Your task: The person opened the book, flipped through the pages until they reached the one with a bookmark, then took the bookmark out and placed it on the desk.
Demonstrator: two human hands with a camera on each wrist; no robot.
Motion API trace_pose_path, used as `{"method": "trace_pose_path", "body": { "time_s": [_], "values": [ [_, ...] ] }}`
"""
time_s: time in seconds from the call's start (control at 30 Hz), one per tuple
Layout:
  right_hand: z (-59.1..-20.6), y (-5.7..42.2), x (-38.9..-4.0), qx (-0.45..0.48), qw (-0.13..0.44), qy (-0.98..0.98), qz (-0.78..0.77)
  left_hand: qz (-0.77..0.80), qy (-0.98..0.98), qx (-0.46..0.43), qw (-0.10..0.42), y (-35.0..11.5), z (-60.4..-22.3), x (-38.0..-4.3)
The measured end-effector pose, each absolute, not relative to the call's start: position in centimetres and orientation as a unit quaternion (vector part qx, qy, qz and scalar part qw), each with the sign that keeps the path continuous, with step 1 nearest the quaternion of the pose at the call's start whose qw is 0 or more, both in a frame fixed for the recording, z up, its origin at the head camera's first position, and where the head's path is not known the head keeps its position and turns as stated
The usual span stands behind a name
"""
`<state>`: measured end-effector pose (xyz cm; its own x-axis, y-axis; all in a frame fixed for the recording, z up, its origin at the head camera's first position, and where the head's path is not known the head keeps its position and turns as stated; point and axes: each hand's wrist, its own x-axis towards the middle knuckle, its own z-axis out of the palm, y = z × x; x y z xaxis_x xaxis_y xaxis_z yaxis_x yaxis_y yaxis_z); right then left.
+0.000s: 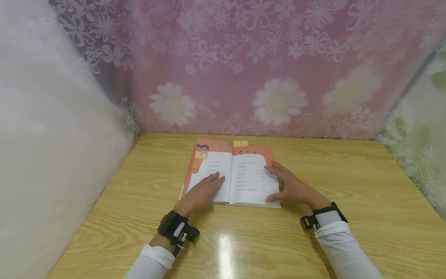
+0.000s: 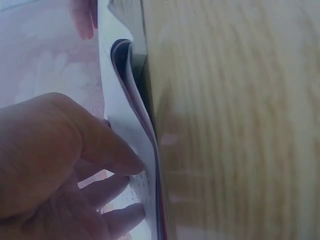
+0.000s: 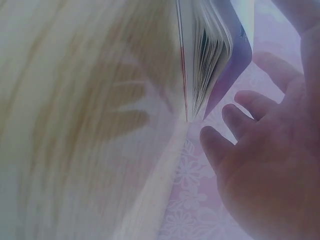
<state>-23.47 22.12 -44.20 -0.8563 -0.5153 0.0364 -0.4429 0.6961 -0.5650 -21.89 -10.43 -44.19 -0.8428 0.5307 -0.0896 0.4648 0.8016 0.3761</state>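
Note:
An open book with orange-topped white pages of printed lines lies on the table. Over its left page rests my left hand, its fingers extended across the lower part of the print. In the left wrist view, the fingertips are at the page surface, and several leaves bow up near the spine. My right hand is beside the right page with spread fingers, the thumb by the lower right corner. From the right wrist, the fingers appear loosely extended alongside the stacked page edges.
A small yellow tab sticks out above the book's top edge. The wood-grain table meets a pink floral curtain at the back, with pale cloth on the left. Both wrists carry black strapped cameras.

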Motion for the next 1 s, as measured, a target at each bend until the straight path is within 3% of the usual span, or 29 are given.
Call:
{"method": "trace_pose_path", "body": {
  "time_s": [0.4,1.0],
  "values": [
    [-44.5,22.3,-24.0,-0.273,0.091,0.918,-0.274,0.147,0.950,0.255,0.099,-9.9,-43.2,-22.1],
    [-44.7,21.4,-24.3,-0.257,0.075,0.935,-0.234,0.172,0.951,0.232,0.110,-9.7,-42.9,-22.0]
  ]
}}
